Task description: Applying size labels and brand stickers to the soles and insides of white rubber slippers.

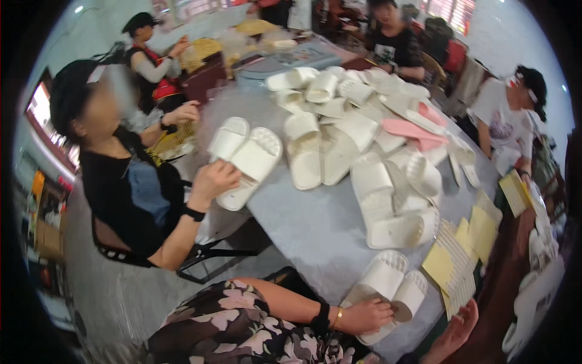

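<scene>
My left hand, with a black band and a gold bracelet at its wrist, grips a pair of white slippers at the table's near edge. Its fingers curl over the slippers near the straps. The soles' far ends are dotted with raised bumps. To the right, my right hand is raised with fingers apart, holding nothing that I can see. Just beyond it lie yellow printed sheets, some overlapping. White slippers in a loose heap spread from the sheets toward the far end.
Across the table's left corner, a co-worker's hand holds another white pair. Pink slippers lie in the heap on the grey table. Clear plastic bags rest at its far left. Other people sit around. More slippers stand at right.
</scene>
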Action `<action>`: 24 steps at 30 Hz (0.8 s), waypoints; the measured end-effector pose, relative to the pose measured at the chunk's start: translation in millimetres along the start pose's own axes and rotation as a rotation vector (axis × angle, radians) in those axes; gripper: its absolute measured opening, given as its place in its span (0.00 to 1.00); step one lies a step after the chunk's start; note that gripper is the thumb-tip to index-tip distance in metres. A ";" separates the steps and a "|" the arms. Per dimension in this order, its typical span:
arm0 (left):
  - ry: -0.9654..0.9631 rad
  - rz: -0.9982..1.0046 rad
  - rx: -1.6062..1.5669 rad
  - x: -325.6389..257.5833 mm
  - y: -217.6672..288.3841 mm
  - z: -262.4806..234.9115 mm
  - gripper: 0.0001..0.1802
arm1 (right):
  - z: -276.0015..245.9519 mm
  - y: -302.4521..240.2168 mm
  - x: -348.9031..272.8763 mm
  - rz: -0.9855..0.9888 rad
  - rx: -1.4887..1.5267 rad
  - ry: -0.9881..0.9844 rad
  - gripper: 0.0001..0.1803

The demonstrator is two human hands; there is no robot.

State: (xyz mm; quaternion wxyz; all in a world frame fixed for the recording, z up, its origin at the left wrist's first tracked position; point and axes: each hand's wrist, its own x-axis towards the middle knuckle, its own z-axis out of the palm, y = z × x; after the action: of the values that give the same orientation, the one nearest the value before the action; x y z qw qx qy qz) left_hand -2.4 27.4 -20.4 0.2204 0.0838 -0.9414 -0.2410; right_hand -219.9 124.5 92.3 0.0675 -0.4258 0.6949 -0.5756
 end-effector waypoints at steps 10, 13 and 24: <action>-0.035 0.035 -0.067 7.8 -1.2 -29.1 0.21 | 63.2 18.4 -23.6 -0.052 -0.338 -0.434 0.11; -0.227 -0.097 -0.157 8.6 -2.0 -33.8 0.22 | 58.1 20.0 -20.5 -0.067 -0.302 -0.415 0.10; -0.130 -0.017 0.036 13.9 2.5 -40.1 0.27 | -9.2 54.4 -19.5 0.195 -0.381 -0.105 0.08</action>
State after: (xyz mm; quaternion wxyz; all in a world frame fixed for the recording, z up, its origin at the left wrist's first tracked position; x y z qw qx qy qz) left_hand 3.4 9.3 17.6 0.1552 0.0801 -0.9572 -0.2307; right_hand -241.0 143.1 41.0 0.0772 -0.3908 0.8246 -0.4016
